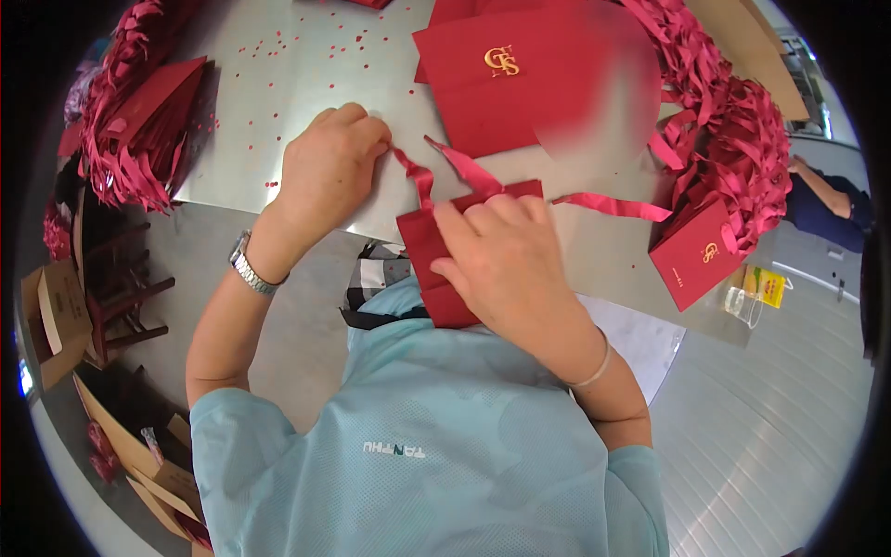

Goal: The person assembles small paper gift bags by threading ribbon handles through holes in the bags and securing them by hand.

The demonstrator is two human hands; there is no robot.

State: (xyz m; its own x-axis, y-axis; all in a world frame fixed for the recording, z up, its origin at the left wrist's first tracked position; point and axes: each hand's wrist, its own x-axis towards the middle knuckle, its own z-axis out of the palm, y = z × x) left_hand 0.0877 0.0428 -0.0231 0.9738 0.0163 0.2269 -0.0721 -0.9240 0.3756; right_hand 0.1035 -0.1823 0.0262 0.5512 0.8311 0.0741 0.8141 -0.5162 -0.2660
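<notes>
My left hand [336, 160] is closed in a pinch on the end of a pink-red ribbon [419, 176]. That ribbon runs down to the top edge of a small red paper bag [422, 243], which lies at the table's near edge against my body. Over the bag, my right hand [509, 258] is closed on its upper part, with the thumb on the left side. Another ribbon [464, 167] rises loose from the same edge, and a further ribbon [617, 204] stretches out to the right of my right hand.
Larger red bags with gold lettering [487, 88] lie ahead. Piles of ribboned red bags stand at left [139, 139] and right [733, 167], with one lettered bag [696, 255] at the right edge. Red dots litter the metal table [306, 74]. Cardboard boxes [60, 311] and a stool [125, 288] stand left. Another person [831, 200] is far right.
</notes>
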